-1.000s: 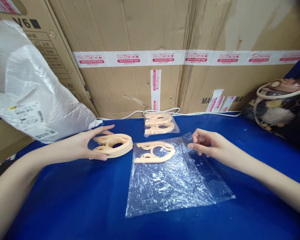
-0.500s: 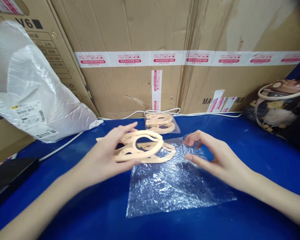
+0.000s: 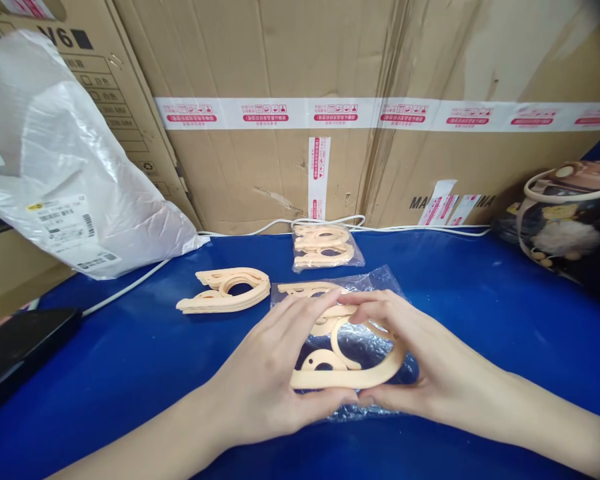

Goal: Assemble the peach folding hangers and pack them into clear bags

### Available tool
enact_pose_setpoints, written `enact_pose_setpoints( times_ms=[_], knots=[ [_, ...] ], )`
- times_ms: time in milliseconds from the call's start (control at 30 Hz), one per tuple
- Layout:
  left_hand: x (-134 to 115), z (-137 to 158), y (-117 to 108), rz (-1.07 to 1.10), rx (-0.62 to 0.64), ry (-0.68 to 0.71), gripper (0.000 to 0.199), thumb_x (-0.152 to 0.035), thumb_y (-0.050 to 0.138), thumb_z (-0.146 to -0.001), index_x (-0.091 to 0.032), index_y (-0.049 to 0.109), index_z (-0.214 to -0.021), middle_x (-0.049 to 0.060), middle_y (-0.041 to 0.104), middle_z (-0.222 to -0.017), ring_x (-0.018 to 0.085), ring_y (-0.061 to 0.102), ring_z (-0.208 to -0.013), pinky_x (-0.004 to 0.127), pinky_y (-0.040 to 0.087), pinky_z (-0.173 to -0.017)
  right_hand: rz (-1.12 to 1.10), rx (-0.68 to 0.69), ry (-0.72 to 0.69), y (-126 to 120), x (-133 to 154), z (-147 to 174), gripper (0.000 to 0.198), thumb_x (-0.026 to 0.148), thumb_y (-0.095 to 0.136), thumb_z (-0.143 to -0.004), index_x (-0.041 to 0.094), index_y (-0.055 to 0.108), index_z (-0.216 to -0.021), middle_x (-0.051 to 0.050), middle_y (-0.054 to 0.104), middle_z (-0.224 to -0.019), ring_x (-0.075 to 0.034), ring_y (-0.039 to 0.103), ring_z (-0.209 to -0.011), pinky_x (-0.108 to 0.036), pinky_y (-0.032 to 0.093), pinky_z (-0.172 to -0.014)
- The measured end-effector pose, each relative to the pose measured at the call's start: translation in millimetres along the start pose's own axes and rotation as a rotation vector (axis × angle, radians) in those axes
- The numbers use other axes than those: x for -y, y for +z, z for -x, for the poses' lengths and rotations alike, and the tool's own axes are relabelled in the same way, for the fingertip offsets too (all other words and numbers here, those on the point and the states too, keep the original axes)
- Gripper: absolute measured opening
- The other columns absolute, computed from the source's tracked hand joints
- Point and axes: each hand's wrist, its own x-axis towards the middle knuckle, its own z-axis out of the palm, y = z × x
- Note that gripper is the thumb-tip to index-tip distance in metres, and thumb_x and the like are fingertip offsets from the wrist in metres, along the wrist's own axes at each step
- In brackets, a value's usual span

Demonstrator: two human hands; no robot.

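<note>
A beige folding hanger (image 3: 347, 379), folded up, is held between my two hands above the table. My left hand (image 3: 265, 370) is closed around its left end, with the thumb along the lower edge. The rounded right end sits in the grip of my right hand (image 3: 420, 353); both thumb tips nearly meet below it. Underneath lies a crinkled clear plastic bag (image 3: 387, 285), with another beige hanger (image 3: 300, 289) on or in it, partly hidden by my hands. To the left, more folded hangers (image 3: 205, 305) rest stacked on the blue table.
Behind my hands lies a clear packet of beige hangers (image 3: 307, 259), near a white cable (image 3: 420, 229). A white mailing bag (image 3: 110, 200) leans at left above a black device (image 3: 30, 353). Cardboard boxes (image 3: 260, 173) wall off the back. A dark bag (image 3: 555, 213) stands at right.
My left hand has moved right and nearer with the hanger, uncovering the stack at left. My right hand, free before, has moved in and taken hold of the hanger's right end.
</note>
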Motion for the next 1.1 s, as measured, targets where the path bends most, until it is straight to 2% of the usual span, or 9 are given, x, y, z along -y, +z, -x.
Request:
enact_pose_setpoints(
  times_ms=[167,300,367,467,567,633,767,933,1100],
  knots=[
    [0,1,-2,-0.06,0.035,0.019,0.082,-0.047,0.065,-0.083,-0.025,0.016,-0.145,0.012,0.042,-0.145,0.028,0.042,-0.131,0.045,0.04,-0.106,-0.156,0.032,0.142,0,-1,0,0.055,0.037,0.077,-0.072,0.031,0.043,-0.115,-0.004,0.053,-0.126,-0.026,0.053,-0.115,-0.039,0.049,-0.094],
    [8,1,-15,-0.246,0.069,0.166,0.075,-0.041,0.057,-0.089,-0.022,0.015,-0.148,0.014,0.037,-0.148,0.029,0.039,-0.134,0.045,0.036,-0.108,-0.154,0.07,0.245,-28,-17,4,0.047,0.037,0.078,-0.07,0.028,0.045,-0.101,-0.005,0.049,-0.131,-0.03,0.048,-0.12,-0.041,0.052,-0.09],
    [14,2,-24,-0.295,0.082,0.147,0.058,-0.033,0.054,-0.092,-0.021,0.028,-0.143,0.012,0.046,-0.142,0.027,0.046,-0.128,0.044,0.04,-0.105,-0.085,0.05,0.252,-52,-32,7,0.041,0.038,0.078,-0.07,0.026,0.044,-0.091,-0.006,0.049,-0.132,-0.032,0.043,-0.123,-0.038,0.053,-0.086],
    [19,2,-39,-0.271,0.194,0.019,0.027,-0.03,0.049,-0.093,-0.022,0.055,-0.119,0.006,0.061,-0.12,0.023,0.058,-0.11,0.038,0.049,-0.092,0.008,0.061,0.3,-87,-57,15,0.037,0.038,0.077,-0.071,0.026,0.045,-0.084,-0.006,0.05,-0.133,-0.032,0.044,-0.121,-0.033,0.056,-0.076],
    [20,3,-49,-0.241,0.3,-0.078,0.028,-0.04,0.055,-0.09,-0.027,0.059,-0.115,0.003,0.059,-0.124,0.024,0.057,-0.112,0.038,0.05,-0.09,0.01,0.098,0.336,-104,-72,22,0.034,0.045,0.075,-0.072,0.028,0.054,-0.094,-0.005,0.047,-0.134,-0.032,0.051,-0.113,-0.031,0.057,-0.068],
    [18,5,-52,-0.23,0.335,-0.103,0.045,-0.047,0.062,-0.085,-0.034,0.052,-0.127,0.001,0.053,-0.134,0.026,0.052,-0.12,0.04,0.049,-0.094,0.078,0.113,0.329,-106,-74,23,0.037,0.047,0.073,-0.072,0.03,0.059,-0.102,-0.007,0.05,-0.13,-0.032,0.054,-0.107,-0.034,0.057,-0.068],
    [17,11,-51,-0.2,0.359,-0.112,0.072,-0.051,0.072,-0.074,-0.038,0.042,-0.139,0.001,0.05,-0.14,0.029,0.047,-0.128,0.041,0.047,-0.099,0.209,0.194,0.263,-98,-64,19,0.036,0.044,0.078,-0.065,0.029,0.063,-0.093,-0.008,0.058,-0.119,-0.034,0.055,-0.104,-0.045,0.053,-0.082],
    [23,18,-44,-0.164,0.389,-0.14,0.078,-0.052,0.074,-0.072,-0.035,0.041,-0.141,0.003,0.047,-0.143,0.031,0.045,-0.13,0.045,0.044,-0.102,0.268,0.274,0.209,-83,-54,16,0.045,0.047,0.079,-0.063,0.031,0.063,-0.101,-0.006,0.058,-0.123,-0.039,0.049,-0.116,-0.056,0.041,-0.097],
    [23,15,-43,-0.136,0.42,-0.145,0.078,-0.052,0.071,-0.075,-0.035,0.037,-0.143,0.003,0.046,-0.144,0.029,0.043,-0.132,0.041,0.044,-0.102,0.217,0.278,0.163,-58,-48,13,0.05,0.053,0.08,-0.061,0.029,0.064,-0.102,-0.002,0.064,-0.112,-0.033,0.056,-0.108,-0.054,0.03,-0.107]
  ],
)
